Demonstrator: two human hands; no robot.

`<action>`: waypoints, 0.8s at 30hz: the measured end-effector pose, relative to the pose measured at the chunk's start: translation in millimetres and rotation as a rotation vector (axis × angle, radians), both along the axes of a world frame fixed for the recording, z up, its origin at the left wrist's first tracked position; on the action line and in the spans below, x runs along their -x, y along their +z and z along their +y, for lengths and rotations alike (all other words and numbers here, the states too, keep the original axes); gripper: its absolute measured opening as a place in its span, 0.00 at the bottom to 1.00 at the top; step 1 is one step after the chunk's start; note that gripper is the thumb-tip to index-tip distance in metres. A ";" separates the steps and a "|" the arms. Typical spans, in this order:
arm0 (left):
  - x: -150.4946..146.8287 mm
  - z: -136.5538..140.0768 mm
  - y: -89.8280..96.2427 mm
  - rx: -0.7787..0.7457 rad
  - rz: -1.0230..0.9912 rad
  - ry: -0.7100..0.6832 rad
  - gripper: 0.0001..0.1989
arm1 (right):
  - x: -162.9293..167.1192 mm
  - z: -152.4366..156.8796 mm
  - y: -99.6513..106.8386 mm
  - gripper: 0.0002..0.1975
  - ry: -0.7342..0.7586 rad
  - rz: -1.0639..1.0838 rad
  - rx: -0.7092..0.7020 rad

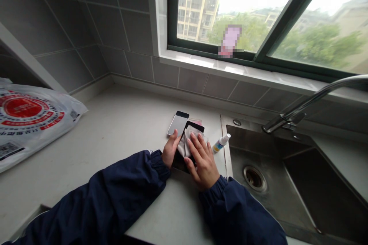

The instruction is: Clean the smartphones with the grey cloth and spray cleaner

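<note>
A flat black device [198,125], possibly a phone or small tablet, is mostly covered by a light grey cloth [184,146] and my hands. My left hand [170,149] is closed on the device's left side, thumb up along the edge. Lying flat on the cloth, my right hand [202,162] presses it against the device with fingers stretched and slightly apart. Just beyond my left thumb lies a silver-grey phone [178,123] with a black top end. A pinkish flat item [198,121] shows partly behind the device. Right of my right fingers is a small white spray bottle [221,143], tilted in the view.
On the right is a steel sink [238,160] with a drain [254,178] and a chrome tap [304,103]. A white plastic bag [37,118] with red print rests on the counter [120,122] at left. Tiled wall and a window sill [201,63] bound the back.
</note>
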State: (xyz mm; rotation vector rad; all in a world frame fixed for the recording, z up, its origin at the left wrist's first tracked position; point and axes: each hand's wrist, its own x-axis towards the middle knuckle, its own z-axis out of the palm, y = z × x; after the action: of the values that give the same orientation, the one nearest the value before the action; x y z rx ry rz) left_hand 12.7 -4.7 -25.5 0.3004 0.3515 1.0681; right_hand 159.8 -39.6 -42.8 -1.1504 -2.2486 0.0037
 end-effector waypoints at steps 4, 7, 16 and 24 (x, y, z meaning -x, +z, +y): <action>1.7 0.4 2.7 -0.005 0.044 0.050 0.34 | -0.9 -0.2 0.7 0.24 0.058 0.035 -0.025; 2.6 0.4 6.2 -0.027 0.032 0.079 0.35 | -1.4 -1.3 3.3 0.21 0.117 0.058 -0.050; 10.8 -0.3 12.5 0.008 0.078 0.104 0.41 | -1.0 -7.9 17.2 0.15 0.265 0.121 -0.071; 19.5 6.3 10.1 -0.029 0.091 0.098 0.46 | -0.1 -10.0 19.8 0.16 0.296 0.091 -0.065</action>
State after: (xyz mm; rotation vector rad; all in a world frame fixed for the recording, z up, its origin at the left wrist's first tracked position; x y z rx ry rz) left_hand -6.8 1.6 -15.4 0.3620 0.4363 1.1593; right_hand 160.0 -49.5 -23.0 -0.7603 -2.2988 0.0984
